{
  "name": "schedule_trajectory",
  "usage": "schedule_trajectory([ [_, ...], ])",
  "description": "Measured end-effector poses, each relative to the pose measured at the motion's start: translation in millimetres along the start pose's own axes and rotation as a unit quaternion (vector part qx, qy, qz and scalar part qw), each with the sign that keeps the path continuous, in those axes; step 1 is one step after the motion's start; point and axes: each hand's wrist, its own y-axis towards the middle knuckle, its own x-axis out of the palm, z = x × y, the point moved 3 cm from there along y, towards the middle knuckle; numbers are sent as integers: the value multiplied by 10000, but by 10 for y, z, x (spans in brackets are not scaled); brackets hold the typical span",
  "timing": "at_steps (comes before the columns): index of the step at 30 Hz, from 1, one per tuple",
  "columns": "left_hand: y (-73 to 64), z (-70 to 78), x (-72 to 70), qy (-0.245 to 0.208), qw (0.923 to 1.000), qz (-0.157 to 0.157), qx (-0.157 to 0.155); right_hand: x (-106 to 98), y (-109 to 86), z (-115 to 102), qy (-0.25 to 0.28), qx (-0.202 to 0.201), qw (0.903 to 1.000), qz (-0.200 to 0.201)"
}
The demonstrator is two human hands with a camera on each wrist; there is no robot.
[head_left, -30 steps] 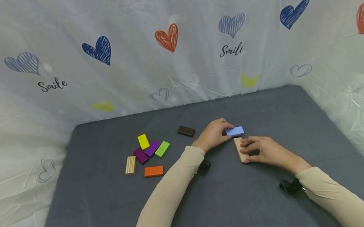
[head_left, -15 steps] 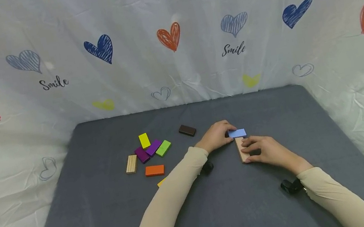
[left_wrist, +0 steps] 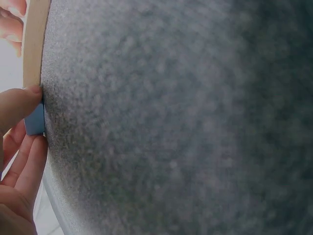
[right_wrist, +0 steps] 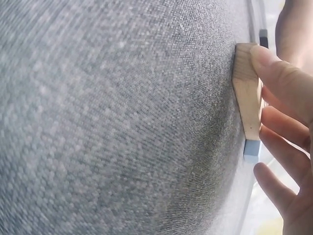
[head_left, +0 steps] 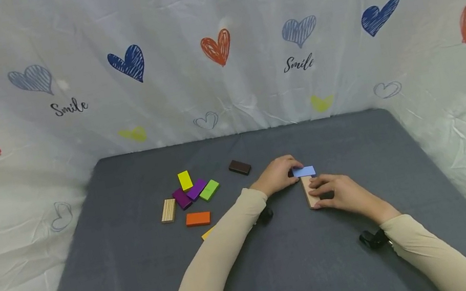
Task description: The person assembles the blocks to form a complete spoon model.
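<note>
A light blue block (head_left: 305, 171) lies flat on the table, crosswise at the far end of a plain wooden block (head_left: 309, 192); together they make a T shape. My left hand (head_left: 277, 174) pinches the left end of the blue block, thumb on the near side and fingers on the far side, as the left wrist view shows of the blue block (left_wrist: 34, 121). With thumb and fingers, my right hand (head_left: 339, 193) holds the wooden block from its right. In the right wrist view my thumb presses the near end of the wooden block (right_wrist: 248, 93), and the blue block (right_wrist: 252, 149) adjoins its far end.
Left of the hands lie a dark brown block (head_left: 239, 167), a yellow one (head_left: 185, 180), two purple ones (head_left: 196, 190), a green one (head_left: 209, 190), a striped wooden one (head_left: 168, 211) and an orange one (head_left: 198, 218). A yellow-orange block (head_left: 207, 233) is partly hidden by the left sleeve.
Between one second and half a second ago the view shifted slightly, and the yellow-orange block came into sight beside the left sleeve. Both hands keep their holds, with the blocks almost still.
</note>
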Motion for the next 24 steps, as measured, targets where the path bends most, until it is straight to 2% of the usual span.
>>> schedule_trajectory([
  [14, 3, -8, 16, 62, 9999, -147, -27, 12, -3, 13, -66, -4, 10000, 26],
  [24, 15, -23, 11, -74, 9998, -181, -62, 2, 6, 1, 21, -41, 10000, 83],
])
